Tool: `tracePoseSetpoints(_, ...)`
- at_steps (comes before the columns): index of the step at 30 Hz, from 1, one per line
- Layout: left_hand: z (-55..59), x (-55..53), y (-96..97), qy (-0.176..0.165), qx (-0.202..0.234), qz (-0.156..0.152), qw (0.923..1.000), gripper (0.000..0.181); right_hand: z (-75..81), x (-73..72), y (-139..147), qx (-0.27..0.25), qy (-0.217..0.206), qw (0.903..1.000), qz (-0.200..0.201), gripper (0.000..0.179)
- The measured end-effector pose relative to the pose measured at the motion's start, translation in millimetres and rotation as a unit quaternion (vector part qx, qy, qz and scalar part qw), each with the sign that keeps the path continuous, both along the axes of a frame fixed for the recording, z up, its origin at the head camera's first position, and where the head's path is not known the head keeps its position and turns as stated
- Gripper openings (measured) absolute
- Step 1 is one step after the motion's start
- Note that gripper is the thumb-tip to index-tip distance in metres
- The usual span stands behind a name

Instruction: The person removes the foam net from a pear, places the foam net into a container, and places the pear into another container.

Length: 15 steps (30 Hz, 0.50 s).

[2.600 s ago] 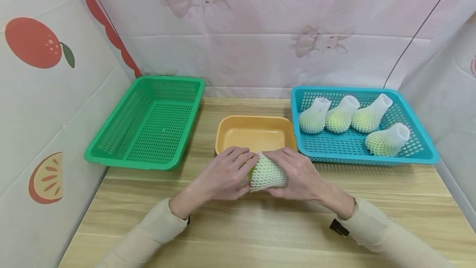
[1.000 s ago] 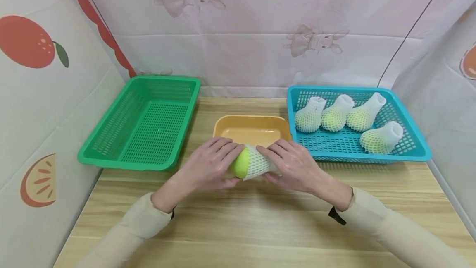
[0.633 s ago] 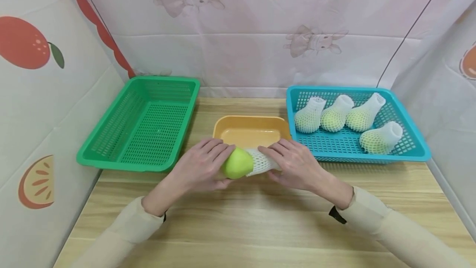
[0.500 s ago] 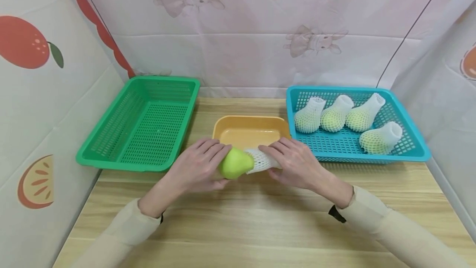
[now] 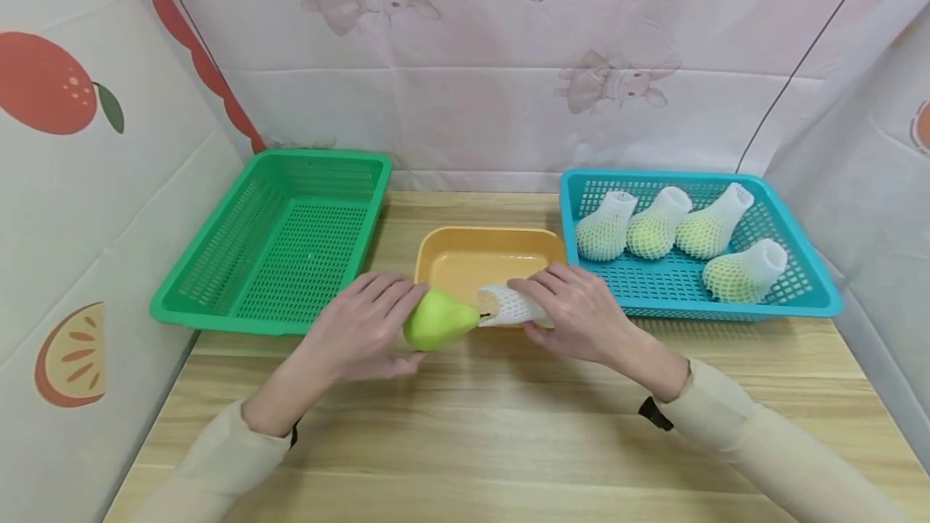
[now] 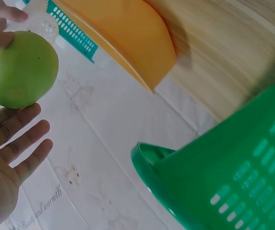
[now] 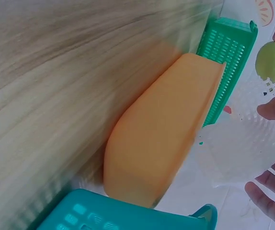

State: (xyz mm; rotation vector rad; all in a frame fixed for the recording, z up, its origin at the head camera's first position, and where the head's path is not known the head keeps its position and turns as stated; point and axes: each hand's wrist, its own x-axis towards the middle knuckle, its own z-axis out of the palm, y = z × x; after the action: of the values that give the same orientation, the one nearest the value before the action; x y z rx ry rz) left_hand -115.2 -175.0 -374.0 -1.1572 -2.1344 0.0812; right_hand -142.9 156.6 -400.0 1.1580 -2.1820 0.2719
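A green pear (image 5: 439, 320) is held in my left hand (image 5: 363, 325), its narrow stem end pointing right. The left wrist view shows the pear (image 6: 24, 70) pinched between thumb and fingertips. My right hand (image 5: 577, 313) grips a white foam net sleeve (image 5: 508, 305), whose open end faces the pear's stem. In the right wrist view the foam net (image 7: 252, 139) lies between thumb and fingers, with the pear (image 7: 274, 62) beyond it. Both hands are over the near edge of a yellow-orange tray (image 5: 494, 239).
A green basket (image 5: 272, 321) stands at the left. At the right, a blue basket (image 5: 697, 309) holds several pears in foam nets, one net-wrapped pear (image 5: 744, 271) lying apart from the others. Fabric walls (image 5: 472, 119) enclose the back and sides of the wooden table (image 5: 508, 442).
The pear, first mostly covered by the foam net, has come out of it. My left hand has moved left with the pear, while my right hand has kept the net.
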Motion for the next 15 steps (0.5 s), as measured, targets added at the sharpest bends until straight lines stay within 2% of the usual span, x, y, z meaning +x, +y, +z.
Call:
tracePoseSetpoints(6,0.8,3.0,-6.6,-0.007,-0.001,0.003,1.0,0.09,7.7,-3.4,-4,-0.019,0.004,0.9998,0.006,0.06)
tracePoseSetpoints(15,1.0,3.9,-15.0,-0.009,0.012,0.011,0.9998,0.088,18.6,-16.5,-9,-0.025,0.003,0.9997,0.004,0.055)
